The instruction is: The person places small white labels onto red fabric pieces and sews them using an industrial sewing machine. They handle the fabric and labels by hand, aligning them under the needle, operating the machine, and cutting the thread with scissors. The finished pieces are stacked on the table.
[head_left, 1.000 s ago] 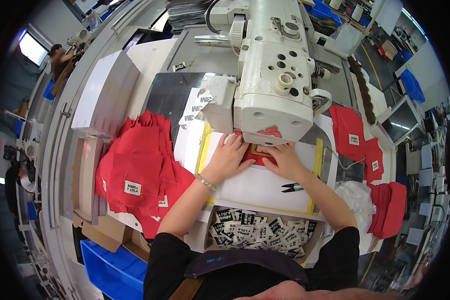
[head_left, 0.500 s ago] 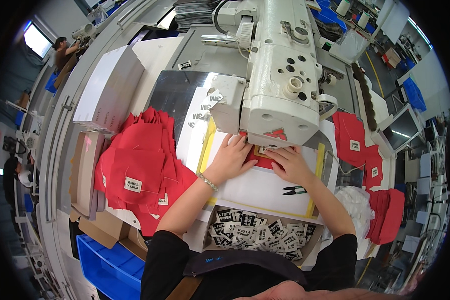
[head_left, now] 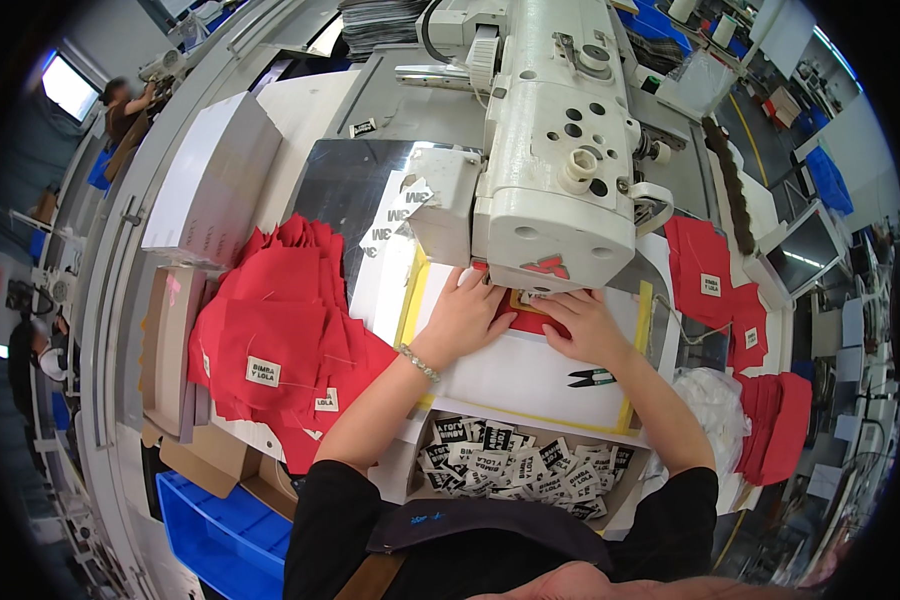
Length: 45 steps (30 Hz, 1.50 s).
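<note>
A red fabric piece (head_left: 536, 324) lies on the white work surface (head_left: 515, 378) below the head of a white sewing machine (head_left: 555, 225). My left hand (head_left: 462, 325), with a beaded bracelet on its wrist, presses flat on the fabric's left side, fingers spread, fingertips partly under the machine. From the right, my right hand (head_left: 587, 328) rests on the same piece with its fingers stretched out. A yellowish frame with a small label shows between the hands; the machine head hides the needle. Dark-handled thread snips (head_left: 594, 378) lie just below my right hand.
A box of black-and-white woven labels (head_left: 520, 470) stands nearest me. Red labelled pieces (head_left: 270, 330) are heaped at left, with more red pieces (head_left: 698, 270) at right. Beside them sit a white carton (head_left: 210, 185), a blue crate (head_left: 220, 530) and a clear plastic bag (head_left: 708, 415).
The whole view has shifted slightly. Both hands keep their places on the red fabric, which shows no clear movement.
</note>
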Each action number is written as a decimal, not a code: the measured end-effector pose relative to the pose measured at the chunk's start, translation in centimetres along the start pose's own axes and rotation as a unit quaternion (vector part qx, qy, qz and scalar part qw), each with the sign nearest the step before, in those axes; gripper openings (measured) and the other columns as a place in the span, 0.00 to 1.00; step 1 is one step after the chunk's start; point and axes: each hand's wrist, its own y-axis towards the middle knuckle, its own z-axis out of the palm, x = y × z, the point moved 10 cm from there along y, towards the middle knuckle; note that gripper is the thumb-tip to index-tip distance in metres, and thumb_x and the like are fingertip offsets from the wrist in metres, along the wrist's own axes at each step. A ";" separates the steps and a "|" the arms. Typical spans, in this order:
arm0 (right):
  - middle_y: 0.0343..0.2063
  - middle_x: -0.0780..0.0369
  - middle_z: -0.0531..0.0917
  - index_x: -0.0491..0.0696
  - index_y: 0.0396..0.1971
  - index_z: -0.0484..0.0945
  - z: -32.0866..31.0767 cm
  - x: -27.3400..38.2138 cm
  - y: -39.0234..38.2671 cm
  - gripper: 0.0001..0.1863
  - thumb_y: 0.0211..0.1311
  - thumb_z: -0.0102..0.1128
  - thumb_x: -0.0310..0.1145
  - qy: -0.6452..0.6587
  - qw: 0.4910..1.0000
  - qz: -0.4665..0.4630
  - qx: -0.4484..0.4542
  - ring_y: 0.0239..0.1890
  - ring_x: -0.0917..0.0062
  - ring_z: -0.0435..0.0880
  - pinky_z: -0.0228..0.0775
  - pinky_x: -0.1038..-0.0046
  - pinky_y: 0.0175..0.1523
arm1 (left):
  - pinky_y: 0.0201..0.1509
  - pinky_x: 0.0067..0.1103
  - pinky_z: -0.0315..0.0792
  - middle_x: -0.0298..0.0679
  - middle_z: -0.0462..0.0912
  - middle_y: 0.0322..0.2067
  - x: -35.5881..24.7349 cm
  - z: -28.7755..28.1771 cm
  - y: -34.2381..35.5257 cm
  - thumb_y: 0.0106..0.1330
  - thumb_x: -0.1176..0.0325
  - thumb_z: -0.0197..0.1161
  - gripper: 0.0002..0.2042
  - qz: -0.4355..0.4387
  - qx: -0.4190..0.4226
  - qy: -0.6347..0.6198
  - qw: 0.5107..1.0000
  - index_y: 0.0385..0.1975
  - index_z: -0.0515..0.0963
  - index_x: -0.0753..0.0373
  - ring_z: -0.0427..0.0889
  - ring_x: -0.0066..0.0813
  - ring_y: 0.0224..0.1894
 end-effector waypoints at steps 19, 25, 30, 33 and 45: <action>0.49 0.65 0.79 0.50 0.47 0.78 0.4 -0.3 -0.1 0.19 0.52 0.62 0.34 0.021 1.000 0.013 0.012 0.52 0.73 0.75 0.56 0.60 0.60 | 0.59 0.38 0.59 0.41 0.76 0.50 0.2 0.7 0.0 0.61 0.59 0.60 0.18 -0.031 0.044 -0.010 0.998 0.44 0.78 0.65 0.70 0.39 0.56; 0.50 0.65 0.79 0.50 0.47 0.78 0.5 -0.2 -0.3 0.19 0.52 0.62 0.34 0.023 0.999 0.018 0.019 0.53 0.73 0.74 0.56 0.60 0.58 | 0.65 0.40 0.56 0.39 0.79 0.46 -0.2 -0.2 0.0 0.61 0.58 0.59 0.19 -0.007 -0.003 0.006 1.000 0.46 0.78 0.65 0.71 0.36 0.55; 0.51 0.65 0.78 0.50 0.47 0.78 0.3 0.1 -0.3 0.19 0.53 0.61 0.34 0.007 1.000 0.005 0.008 0.55 0.73 0.73 0.55 0.61 0.58 | 0.64 0.42 0.55 0.41 0.77 0.46 -0.1 0.1 -0.1 0.60 0.60 0.59 0.18 -0.010 0.008 -0.010 1.000 0.46 0.76 0.65 0.71 0.39 0.55; 0.52 0.65 0.78 0.50 0.47 0.78 0.3 -0.2 -0.5 0.19 0.53 0.61 0.34 0.017 1.000 -0.003 -0.001 0.55 0.73 0.73 0.55 0.60 0.58 | 0.64 0.42 0.55 0.42 0.77 0.46 -0.1 -0.1 -0.1 0.58 0.64 0.58 0.17 -0.001 0.004 -0.017 1.000 0.46 0.76 0.65 0.71 0.40 0.55; 0.45 0.63 0.80 0.52 0.46 0.77 -0.2 -1.9 0.8 0.18 0.52 0.61 0.33 0.001 1.000 0.004 -0.016 0.53 0.71 0.74 0.52 0.57 0.60 | 0.51 0.42 0.67 0.49 0.78 0.41 2.0 1.1 1.8 0.51 0.73 0.56 0.14 -0.025 0.032 -0.080 0.996 0.39 0.76 0.67 0.74 0.50 0.47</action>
